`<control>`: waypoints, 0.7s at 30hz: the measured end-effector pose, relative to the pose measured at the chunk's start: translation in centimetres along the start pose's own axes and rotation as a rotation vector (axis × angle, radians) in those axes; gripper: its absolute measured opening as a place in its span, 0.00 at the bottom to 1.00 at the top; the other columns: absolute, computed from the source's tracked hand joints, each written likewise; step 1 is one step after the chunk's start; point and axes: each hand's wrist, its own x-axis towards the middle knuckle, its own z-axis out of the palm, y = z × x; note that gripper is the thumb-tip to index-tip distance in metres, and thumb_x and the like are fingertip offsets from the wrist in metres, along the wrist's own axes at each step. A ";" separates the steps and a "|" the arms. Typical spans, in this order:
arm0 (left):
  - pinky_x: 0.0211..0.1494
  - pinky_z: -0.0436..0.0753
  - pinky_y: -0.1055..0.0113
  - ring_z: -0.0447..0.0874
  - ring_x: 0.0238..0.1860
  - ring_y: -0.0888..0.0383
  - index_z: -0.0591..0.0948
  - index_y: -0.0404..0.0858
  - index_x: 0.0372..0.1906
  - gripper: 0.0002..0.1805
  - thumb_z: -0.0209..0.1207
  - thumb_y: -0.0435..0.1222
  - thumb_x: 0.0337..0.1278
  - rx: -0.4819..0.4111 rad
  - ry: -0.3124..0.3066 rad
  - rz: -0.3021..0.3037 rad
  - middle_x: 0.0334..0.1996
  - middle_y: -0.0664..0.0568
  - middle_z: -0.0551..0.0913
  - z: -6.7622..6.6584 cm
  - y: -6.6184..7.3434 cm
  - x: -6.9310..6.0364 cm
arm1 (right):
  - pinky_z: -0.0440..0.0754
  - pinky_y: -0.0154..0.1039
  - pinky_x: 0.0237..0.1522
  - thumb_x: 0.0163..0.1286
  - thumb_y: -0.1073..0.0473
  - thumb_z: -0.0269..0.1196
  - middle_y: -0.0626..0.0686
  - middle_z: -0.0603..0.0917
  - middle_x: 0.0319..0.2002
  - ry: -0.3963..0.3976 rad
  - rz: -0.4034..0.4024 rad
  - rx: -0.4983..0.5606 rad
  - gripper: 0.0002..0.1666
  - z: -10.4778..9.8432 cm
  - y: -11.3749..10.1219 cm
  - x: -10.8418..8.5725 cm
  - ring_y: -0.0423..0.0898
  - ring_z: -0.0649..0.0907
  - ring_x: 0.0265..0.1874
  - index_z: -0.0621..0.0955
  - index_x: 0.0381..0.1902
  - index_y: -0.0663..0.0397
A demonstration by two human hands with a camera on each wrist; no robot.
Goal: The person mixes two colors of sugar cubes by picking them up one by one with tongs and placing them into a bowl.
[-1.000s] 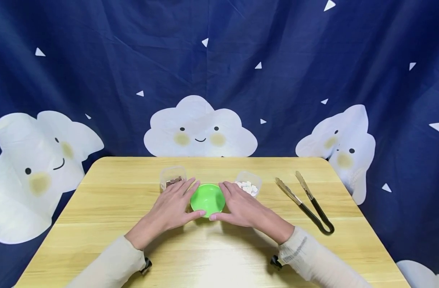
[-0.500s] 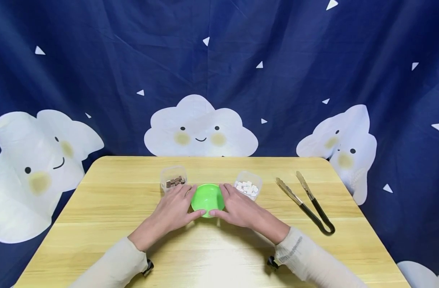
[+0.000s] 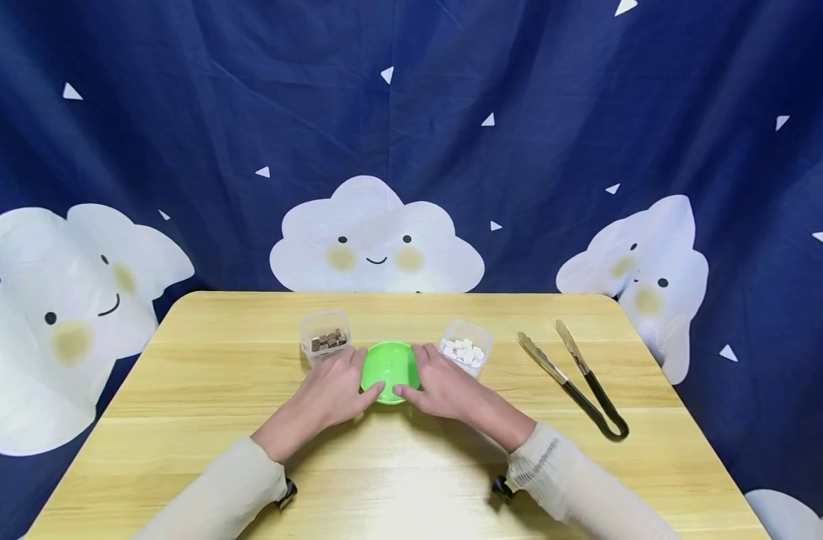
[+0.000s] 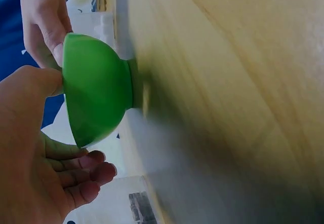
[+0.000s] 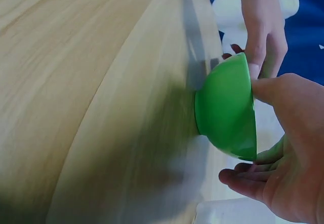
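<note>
Over the last second, I see both hands draw in around the green bowl (image 3: 389,366). The fingers of the left hand (image 3: 332,384) have left the brown cubes (image 3: 328,340), now in plain sight; the right hand (image 3: 445,381) has curled tighter. I judge that the bowl has gone from being touched to being properly held: both hands are clamped on it, thumbs at the near rim, fingers round the sides. It is midway between the left and right edges of the worktop (image 3: 202,382), upright, mouth up. Its wall is glossy and rounded, narrowing to a small foot (image 4: 128,84); whether that touches the worktop, I cannot tell.
</note>
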 end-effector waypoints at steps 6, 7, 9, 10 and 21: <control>0.31 0.79 0.63 0.74 0.29 0.56 0.79 0.26 0.53 0.35 0.60 0.57 0.64 0.026 -0.028 -0.032 0.34 0.46 0.78 0.5 0.2 0.5 | 0.86 0.47 0.55 0.72 0.35 0.62 0.68 0.78 0.62 0.001 0.019 -0.040 0.51 0.4 0.3 0.5 0.55 0.85 0.53 0.66 0.73 0.73; 0.31 0.79 0.63 0.74 0.29 0.56 0.79 0.25 0.52 0.34 0.60 0.56 0.65 0.029 -0.035 -0.038 0.34 0.46 0.77 0.7 0.2 0.6 | 0.86 0.46 0.55 0.72 0.34 0.61 0.67 0.78 0.62 -0.005 0.023 -0.044 0.52 0.5 0.3 0.6 0.54 0.85 0.52 0.65 0.73 0.73; 0.30 0.78 0.63 0.72 0.29 0.55 0.78 0.25 0.51 0.33 0.59 0.54 0.65 0.017 -0.052 -0.050 0.33 0.45 0.76 0.8 0.3 0.7 | 0.86 0.45 0.54 0.72 0.33 0.59 0.66 0.78 0.61 -0.030 0.034 -0.052 0.52 0.7 0.4 0.7 0.52 0.85 0.49 0.64 0.73 0.72; 0.30 0.77 0.63 0.72 0.28 0.55 0.78 0.25 0.50 0.31 0.59 0.53 0.65 0.008 -0.064 -0.055 0.33 0.45 0.76 1.0 0.3 0.7 | 0.86 0.44 0.52 0.73 0.32 0.58 0.66 0.78 0.60 -0.043 0.039 -0.058 0.52 0.9 0.4 0.8 0.50 0.84 0.47 0.64 0.73 0.72; 0.34 0.72 0.61 0.67 0.28 0.55 0.75 0.30 0.41 0.19 0.54 0.45 0.59 0.013 -0.064 -0.009 0.28 0.48 0.72 1.8 0.3 0.8 | 0.80 0.41 0.44 0.72 0.40 0.53 0.55 0.77 0.42 -0.026 -0.010 -0.082 0.35 2.2 1.1 1.4 0.46 0.76 0.38 0.70 0.59 0.66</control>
